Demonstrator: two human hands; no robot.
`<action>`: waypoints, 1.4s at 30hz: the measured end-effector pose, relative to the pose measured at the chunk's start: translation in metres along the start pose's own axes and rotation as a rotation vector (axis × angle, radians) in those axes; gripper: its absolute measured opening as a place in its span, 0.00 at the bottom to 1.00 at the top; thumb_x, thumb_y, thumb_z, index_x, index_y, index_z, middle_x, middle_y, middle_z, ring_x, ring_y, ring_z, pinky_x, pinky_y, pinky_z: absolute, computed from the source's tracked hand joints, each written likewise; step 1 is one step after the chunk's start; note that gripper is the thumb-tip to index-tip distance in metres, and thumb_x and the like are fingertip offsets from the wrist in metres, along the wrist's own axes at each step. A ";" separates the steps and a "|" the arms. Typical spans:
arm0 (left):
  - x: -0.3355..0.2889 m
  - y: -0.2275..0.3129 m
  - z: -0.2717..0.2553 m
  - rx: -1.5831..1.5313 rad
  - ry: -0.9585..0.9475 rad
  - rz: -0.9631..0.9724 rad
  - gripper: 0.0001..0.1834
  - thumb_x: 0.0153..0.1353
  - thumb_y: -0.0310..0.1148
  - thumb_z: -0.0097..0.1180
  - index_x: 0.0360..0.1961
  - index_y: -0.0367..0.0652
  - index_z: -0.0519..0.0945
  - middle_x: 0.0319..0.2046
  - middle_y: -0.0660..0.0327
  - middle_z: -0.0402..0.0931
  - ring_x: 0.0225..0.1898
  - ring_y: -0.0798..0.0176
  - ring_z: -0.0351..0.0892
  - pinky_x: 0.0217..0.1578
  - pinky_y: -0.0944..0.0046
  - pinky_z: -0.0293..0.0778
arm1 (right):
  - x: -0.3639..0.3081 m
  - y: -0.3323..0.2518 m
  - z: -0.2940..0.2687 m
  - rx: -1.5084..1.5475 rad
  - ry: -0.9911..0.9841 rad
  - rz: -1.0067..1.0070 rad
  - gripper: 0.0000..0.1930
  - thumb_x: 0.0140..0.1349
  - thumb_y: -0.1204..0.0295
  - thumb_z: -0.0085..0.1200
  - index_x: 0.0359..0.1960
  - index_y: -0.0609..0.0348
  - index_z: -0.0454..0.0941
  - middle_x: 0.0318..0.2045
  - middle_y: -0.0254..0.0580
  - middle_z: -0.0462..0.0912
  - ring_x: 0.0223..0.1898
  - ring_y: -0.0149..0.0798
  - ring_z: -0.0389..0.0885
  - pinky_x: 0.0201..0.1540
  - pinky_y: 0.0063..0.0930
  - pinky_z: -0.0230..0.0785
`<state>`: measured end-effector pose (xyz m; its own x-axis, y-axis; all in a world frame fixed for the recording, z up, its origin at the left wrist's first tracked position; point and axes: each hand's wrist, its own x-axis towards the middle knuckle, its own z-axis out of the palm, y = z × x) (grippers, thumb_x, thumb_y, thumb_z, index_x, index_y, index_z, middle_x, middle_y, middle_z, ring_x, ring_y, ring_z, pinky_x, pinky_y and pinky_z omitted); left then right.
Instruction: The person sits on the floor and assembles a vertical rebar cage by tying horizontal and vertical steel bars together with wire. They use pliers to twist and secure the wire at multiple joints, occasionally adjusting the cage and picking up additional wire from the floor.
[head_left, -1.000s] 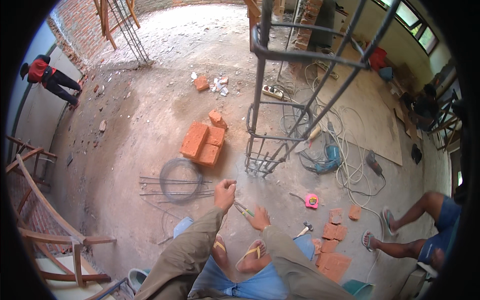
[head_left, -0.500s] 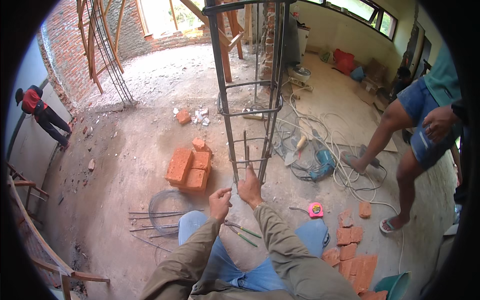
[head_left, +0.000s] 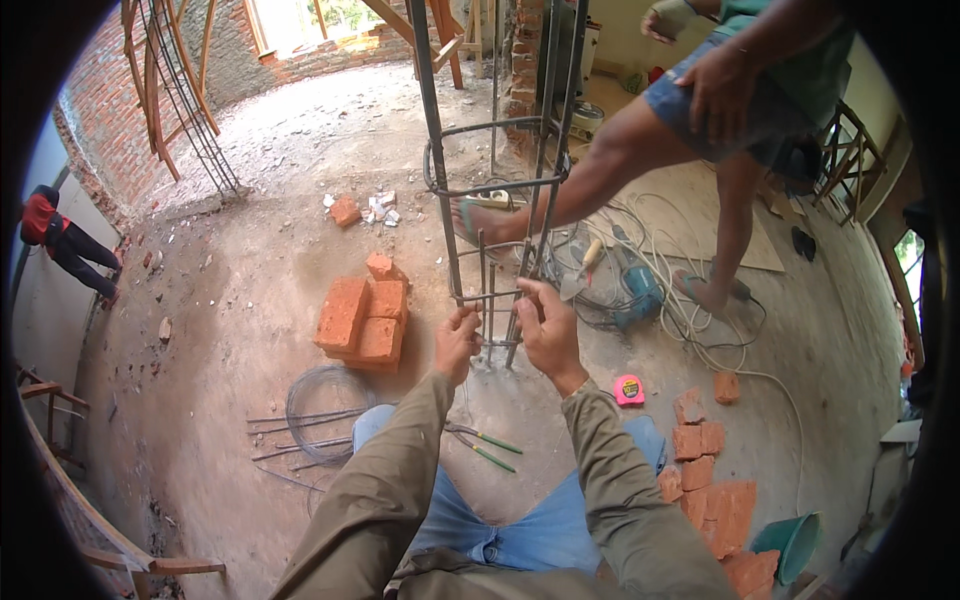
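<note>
In front of me an upright rebar cage [head_left: 490,187] rises from the floor, its rods joined by square stirrups. My left hand [head_left: 458,343] is closed at the cage's left side, by a low stirrup. What its fingertips pinch is too small to make out. My right hand [head_left: 550,335] is at the right-hand rods at the same height, thumb and forefinger bent together against the steel; anything between them is hidden. Green-handled pliers [head_left: 487,447] lie on the floor between my knees. A coil of thin wire [head_left: 322,412] rests left of my left knee, over short steel rods [head_left: 283,424].
Stacked orange bricks [head_left: 360,325] stand left of the cage; broken bricks [head_left: 715,510] lie right of my knee beside a green bucket [head_left: 790,545]. A pink tape measure [head_left: 629,390], blue power tool [head_left: 640,295] and tangled cords [head_left: 690,325] are rightward. A co-worker's leg [head_left: 600,180] reaches behind the cage.
My right hand has moved from the cage's middle to its right-hand rods. My left hand has risen to the lower stirrup. The co-worker has stepped leftward, one foot now behind the cage.
</note>
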<state>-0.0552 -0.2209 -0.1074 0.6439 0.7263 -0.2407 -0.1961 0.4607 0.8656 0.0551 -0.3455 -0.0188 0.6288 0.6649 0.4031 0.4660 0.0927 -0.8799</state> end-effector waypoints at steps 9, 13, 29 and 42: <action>0.009 0.003 0.010 -0.017 -0.093 0.096 0.10 0.68 0.34 0.56 0.47 0.42 0.81 0.31 0.68 0.77 0.21 0.76 0.72 0.20 0.74 0.66 | 0.023 -0.017 0.008 0.015 -0.244 0.296 0.25 0.72 0.71 0.40 0.68 0.68 0.59 0.25 0.44 0.83 0.15 0.28 0.76 0.20 0.24 0.69; 0.012 0.007 0.007 0.112 -0.090 0.119 0.09 0.69 0.32 0.54 0.44 0.39 0.81 0.30 0.66 0.78 0.22 0.74 0.73 0.22 0.73 0.68 | 0.030 -0.016 0.012 0.265 -0.286 0.476 0.27 0.72 0.69 0.38 0.70 0.67 0.54 0.23 0.44 0.82 0.12 0.27 0.73 0.15 0.23 0.64; 0.007 0.019 0.012 -0.005 -0.129 0.106 0.12 0.66 0.31 0.57 0.49 0.38 0.80 0.39 0.62 0.83 0.25 0.75 0.75 0.23 0.75 0.67 | 0.028 -0.001 0.040 0.428 -0.097 0.442 0.16 0.73 0.64 0.46 0.54 0.61 0.74 0.23 0.42 0.83 0.13 0.25 0.74 0.12 0.17 0.58; -0.010 0.021 0.018 0.016 -0.067 0.179 0.13 0.65 0.29 0.59 0.48 0.33 0.80 0.34 0.61 0.82 0.28 0.72 0.81 0.23 0.75 0.71 | 0.015 -0.012 0.039 0.327 0.115 0.312 0.10 0.69 0.70 0.50 0.43 0.65 0.78 0.25 0.41 0.82 0.16 0.28 0.78 0.16 0.22 0.70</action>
<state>-0.0529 -0.2278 -0.0794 0.6481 0.7597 -0.0530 -0.3003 0.3189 0.8989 0.0341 -0.3077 -0.0122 0.7810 0.6138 0.1158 0.0344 0.1428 -0.9892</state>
